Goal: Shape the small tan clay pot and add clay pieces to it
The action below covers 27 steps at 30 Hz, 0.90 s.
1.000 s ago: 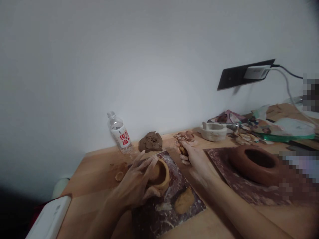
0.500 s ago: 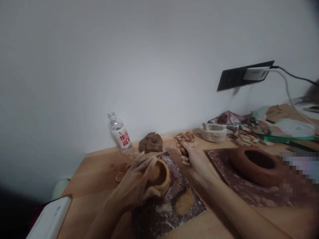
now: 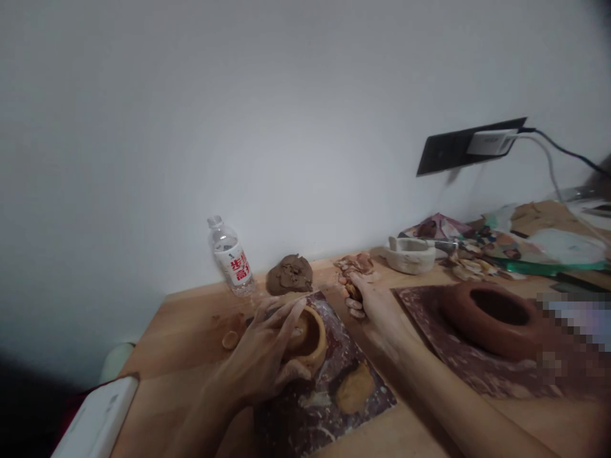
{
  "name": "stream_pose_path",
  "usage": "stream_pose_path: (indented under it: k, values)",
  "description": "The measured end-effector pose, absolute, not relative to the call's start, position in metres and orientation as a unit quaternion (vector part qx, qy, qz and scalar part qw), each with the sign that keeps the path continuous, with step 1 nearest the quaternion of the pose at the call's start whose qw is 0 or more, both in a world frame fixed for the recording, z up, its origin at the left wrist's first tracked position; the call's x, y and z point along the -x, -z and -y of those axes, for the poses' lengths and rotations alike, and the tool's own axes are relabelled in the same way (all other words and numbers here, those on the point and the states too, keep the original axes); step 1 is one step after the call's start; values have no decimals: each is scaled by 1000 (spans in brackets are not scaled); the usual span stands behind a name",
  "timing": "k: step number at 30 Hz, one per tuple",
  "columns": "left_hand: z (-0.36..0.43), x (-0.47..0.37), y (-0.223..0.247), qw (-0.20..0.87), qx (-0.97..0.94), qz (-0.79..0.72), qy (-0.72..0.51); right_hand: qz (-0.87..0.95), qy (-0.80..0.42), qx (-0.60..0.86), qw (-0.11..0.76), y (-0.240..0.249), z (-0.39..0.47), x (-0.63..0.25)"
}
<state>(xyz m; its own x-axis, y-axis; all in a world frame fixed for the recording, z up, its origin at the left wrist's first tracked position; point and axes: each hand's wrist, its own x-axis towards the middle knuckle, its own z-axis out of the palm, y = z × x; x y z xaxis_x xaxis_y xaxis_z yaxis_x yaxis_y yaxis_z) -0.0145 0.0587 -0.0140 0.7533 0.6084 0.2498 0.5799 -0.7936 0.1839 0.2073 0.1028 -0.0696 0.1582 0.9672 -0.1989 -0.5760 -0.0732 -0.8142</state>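
A small tan clay bowl (image 3: 319,356) stands on a dark, clay-smeared board (image 3: 329,312). My left hand (image 3: 267,353) is wrapped over its left side, with a fingertip inside the opening and the thumb at the near wall. A flat oval clay piece (image 3: 356,388) lies on the same board. My right hand (image 3: 365,299) is closed around a small brownish lump of clay (image 3: 353,291), beside reddish clay scraps (image 3: 358,262) near the wall. The lump is mostly hidden by the fingers.
Behind the bowl are a brown clay mound (image 3: 289,275) and a plastic bottle (image 3: 233,259). At right, a reddish ring-shaped pot (image 3: 491,318) sits on another board, with a pale bowl (image 3: 409,256) behind. A white device (image 3: 98,416) lies front left.
A finger of my left hand has moved down into the bowl's opening. My right hand stays closed in nearly the same spot.
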Motion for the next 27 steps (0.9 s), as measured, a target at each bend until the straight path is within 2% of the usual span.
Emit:
stream_pose_path:
  k: [9,21,27]
  values:
    - [-55,7,10,66,-929,-355,-84,234,-615,413,629,67,-103,-208]
    - [-52,6,6,47,-941,-321,-93,227,-610,413,637,66,-102,-206]
    - [-47,10,4,83,-910,-384,-130,233,-603,406,646,74,-101,-205]
